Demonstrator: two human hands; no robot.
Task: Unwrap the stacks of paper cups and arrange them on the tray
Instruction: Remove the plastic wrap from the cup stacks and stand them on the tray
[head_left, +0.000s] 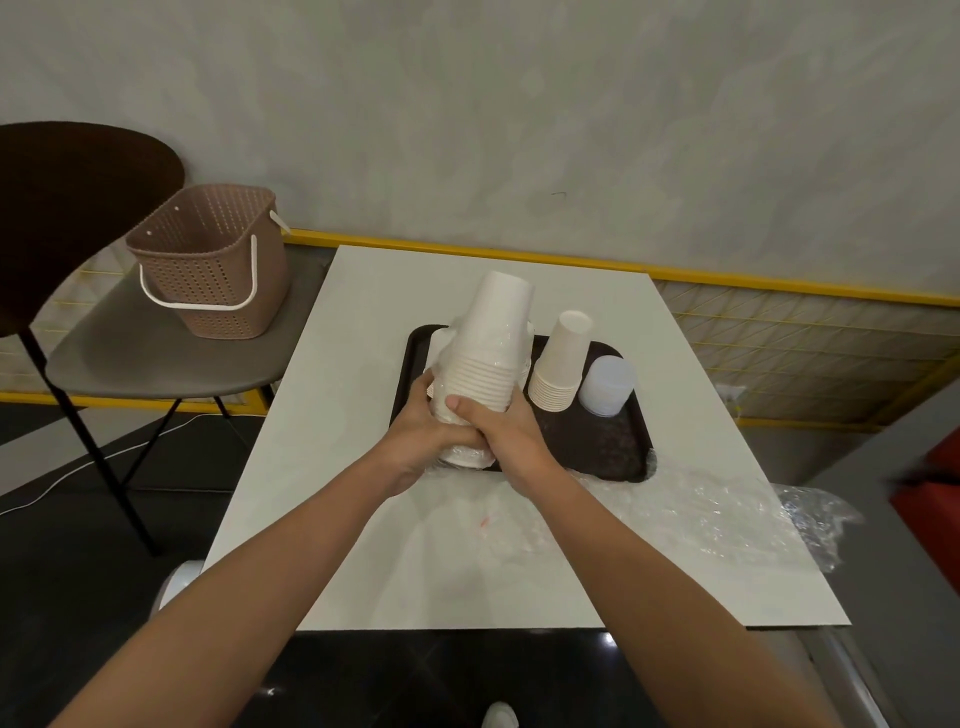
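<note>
A tall stack of white paper cups (488, 343), upside down and still in clear plastic wrap, is held tilted over the left part of the dark brown tray (613, 447). My left hand (423, 423) grips its lower end from the left. My right hand (498, 428) clasps the same end from the right, thumb across the rims. On the tray to the right stands an unwrapped stack of cups (561, 366), upside down. Beside that sits a low stack of translucent cups (608, 384).
Crumpled clear plastic wrap (727, 514) lies on the white table (332, 467) at the right, hanging over its edge. A brown perforated basket (208, 265) with white handles rests on a chair (156, 353) to the left. A wall runs behind.
</note>
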